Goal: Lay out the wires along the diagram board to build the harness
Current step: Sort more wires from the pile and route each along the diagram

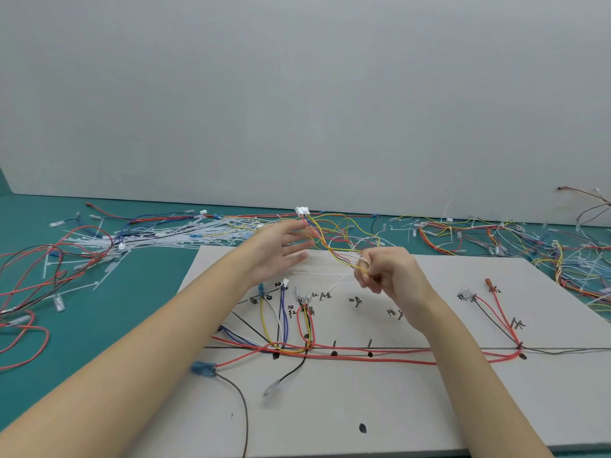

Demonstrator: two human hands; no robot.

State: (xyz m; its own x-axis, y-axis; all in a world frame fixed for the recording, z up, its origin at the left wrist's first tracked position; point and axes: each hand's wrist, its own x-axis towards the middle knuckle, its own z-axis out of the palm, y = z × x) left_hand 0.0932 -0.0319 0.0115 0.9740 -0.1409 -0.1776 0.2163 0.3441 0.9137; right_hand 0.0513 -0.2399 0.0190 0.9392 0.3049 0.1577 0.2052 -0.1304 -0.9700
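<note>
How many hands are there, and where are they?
2. The left hand is open over the board's far edge, beside the wire bundle. The right hand is just right of it, pinching that bundle.

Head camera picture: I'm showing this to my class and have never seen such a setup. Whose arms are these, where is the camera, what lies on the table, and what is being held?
The single picture comes from a camera worn on a person's head, looking forward and down, so the two bare arms are that person's own. A pale diagram board lies on a green table; it carries hand-drawn lines and labels, and red, yellow, blue and black wires already laid along them. Loose wires and white cable ties lie scattered behind it. The right hand pinches a bundle of yellow, red and blue wires ending in a white connector. The left hand is open, fingers spread beside that bundle.
</note>
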